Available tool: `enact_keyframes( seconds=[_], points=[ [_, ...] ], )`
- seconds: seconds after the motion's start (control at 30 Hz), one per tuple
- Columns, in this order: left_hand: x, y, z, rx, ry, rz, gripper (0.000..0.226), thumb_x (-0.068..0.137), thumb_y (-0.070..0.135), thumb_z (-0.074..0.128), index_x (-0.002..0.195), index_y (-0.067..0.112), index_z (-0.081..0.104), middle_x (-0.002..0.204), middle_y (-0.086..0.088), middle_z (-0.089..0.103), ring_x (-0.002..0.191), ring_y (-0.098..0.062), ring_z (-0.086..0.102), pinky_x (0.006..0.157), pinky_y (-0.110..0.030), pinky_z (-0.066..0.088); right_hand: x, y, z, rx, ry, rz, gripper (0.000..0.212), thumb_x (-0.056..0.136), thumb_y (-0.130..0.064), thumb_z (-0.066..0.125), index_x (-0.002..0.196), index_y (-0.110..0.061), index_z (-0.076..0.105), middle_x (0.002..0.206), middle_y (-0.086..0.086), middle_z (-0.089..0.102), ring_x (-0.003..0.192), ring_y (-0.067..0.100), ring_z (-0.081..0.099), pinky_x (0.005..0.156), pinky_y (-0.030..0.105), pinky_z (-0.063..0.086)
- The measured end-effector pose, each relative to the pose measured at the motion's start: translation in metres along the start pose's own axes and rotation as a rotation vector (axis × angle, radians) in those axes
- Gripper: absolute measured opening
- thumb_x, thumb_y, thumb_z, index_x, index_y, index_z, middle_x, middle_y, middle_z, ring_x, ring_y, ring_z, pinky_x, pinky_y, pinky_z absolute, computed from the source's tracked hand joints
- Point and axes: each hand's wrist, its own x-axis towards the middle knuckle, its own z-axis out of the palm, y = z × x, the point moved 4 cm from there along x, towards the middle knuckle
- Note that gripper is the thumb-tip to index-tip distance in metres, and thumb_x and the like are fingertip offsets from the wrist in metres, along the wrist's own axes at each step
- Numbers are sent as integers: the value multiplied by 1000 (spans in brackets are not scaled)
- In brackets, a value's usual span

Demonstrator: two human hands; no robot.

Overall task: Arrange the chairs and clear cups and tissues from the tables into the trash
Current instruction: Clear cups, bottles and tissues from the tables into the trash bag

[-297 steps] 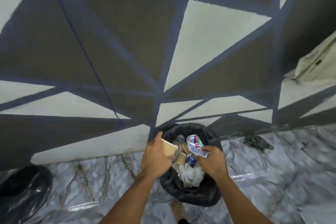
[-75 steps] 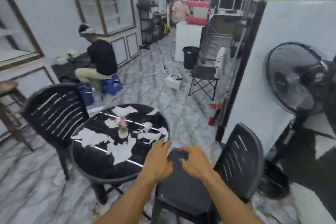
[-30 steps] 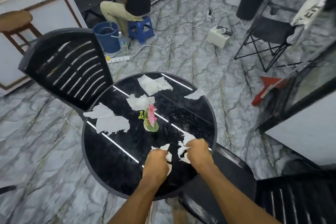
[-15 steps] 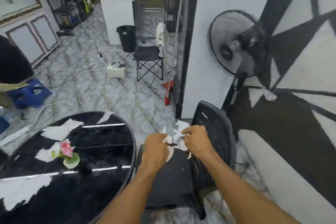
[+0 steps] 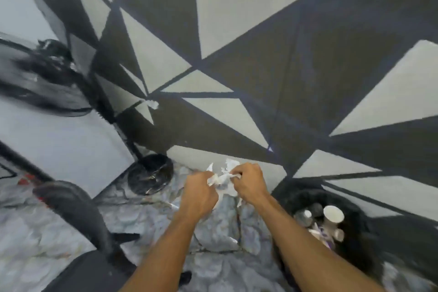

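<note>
Grips clamped: left hand (image 5: 200, 193) and right hand (image 5: 248, 182) bunch the tissues (image 5: 222, 176).
Turned from bench to wall (image 5: 260, 54), they carry them above the floor (image 5: 213, 232), near the trash bin (image 5: 296, 199); the drop seems next.

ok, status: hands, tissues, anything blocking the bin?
Left hand and right hand both grip the crumpled tissues. Tissues held over floor, not yet over the trash bin at right. Nothing seen between; chair off left.
</note>
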Motion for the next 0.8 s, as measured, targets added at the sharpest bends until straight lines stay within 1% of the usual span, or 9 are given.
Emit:
enact_keyframes(
  seconds=[0.07,0.17,0.3,0.4,0.5,0.57,0.67,0.73,0.8],
  points=[
    [15,39,58,-18,-141,22,15,73,0,56,72,8,69,77,-11,73,76,-30,67,61,-21,37,1,65,-38,-4,45,101,27,80,-1,64,101,-10,77,107,9,74,100,25,66,91,24,48],
    [33,99,141,-9,-318,91,16,69,14,58,75,11,72,83,-10,75,81,-29,68,67,-20,41,-6,158,-83,1,92,251,29,80,-4,63,105,-10,76,110,9,73,105,26,65,93,26,47],
    [45,167,242,-55,-456,167,17,69,-2,67,81,7,76,81,-10,74,70,-20,61,67,-20,41,-21,255,-123,23,141,420,28,79,-1,60,99,-10,77,103,12,74,101,30,65,93,35,51],
    [45,199,301,-65,-548,175,29,73,-8,59,94,3,76,94,-15,72,82,-24,63,79,-29,52,-34,315,-139,60,176,529,28,81,3,58,96,-9,77,100,13,74,100,30,64,91,39,52],
    [42,218,347,-50,-634,221,29,73,-6,60,97,0,75,98,-21,72,90,-35,67,80,-40,56,-47,369,-147,97,216,641,24,85,-2,63,105,-8,75,110,11,72,107,26,61,94,27,49],
    [37,222,373,-34,-693,223,27,70,-2,62,93,1,75,94,-20,72,87,-34,68,76,-37,56,-58,398,-149,101,217,700,24,85,-8,66,108,-10,75,117,9,69,111,25,58,94,23,44],
    [26,222,404,-20,-752,220,15,67,6,68,82,6,71,86,-14,69,80,-30,65,67,-24,46,-73,430,-147,137,218,785,30,78,-9,64,105,-11,76,113,10,72,109,29,61,94,27,45],
    [18,220,423,-26,-814,252,10,69,6,68,79,6,69,84,-15,68,79,-33,64,69,-28,48,-81,448,-142,176,236,805,29,71,-3,62,96,-7,77,103,13,74,102,31,65,91,32,51],
    [12,214,438,-25,-857,238,22,73,-1,66,94,2,73,97,-19,71,90,-37,66,81,-37,53,-83,464,-133,221,229,842,34,72,2,60,100,-7,77,105,12,74,102,29,67,94,31,52]
  ],
)
